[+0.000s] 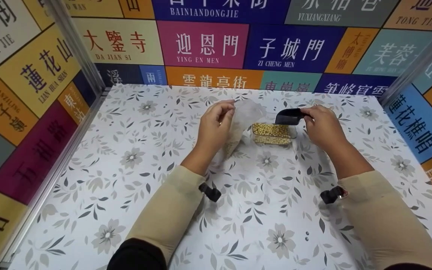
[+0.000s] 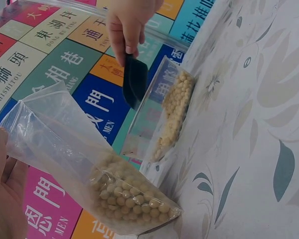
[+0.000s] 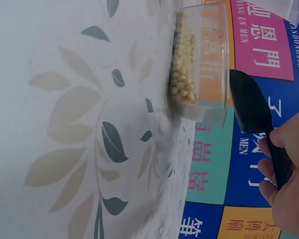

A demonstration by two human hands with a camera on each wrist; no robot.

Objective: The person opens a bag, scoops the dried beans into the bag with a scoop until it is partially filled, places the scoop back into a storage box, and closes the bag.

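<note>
My left hand grips the top of a clear plastic bag, whose lower corner bulges with round, pale soybeans. To the right of the bag, a clear rectangular box stands on the table, partly filled with the same beans. My right hand holds a small black scoop by its handle, the blade just above the box's rim. In the right wrist view the fingers curl round the scoop handle. Whether the scoop carries beans cannot be seen.
A white tablecloth with grey flowers and leaves covers the table. Colourful panels with printed characters rise along the back and both sides. Each forearm wears a black wrist camera.
</note>
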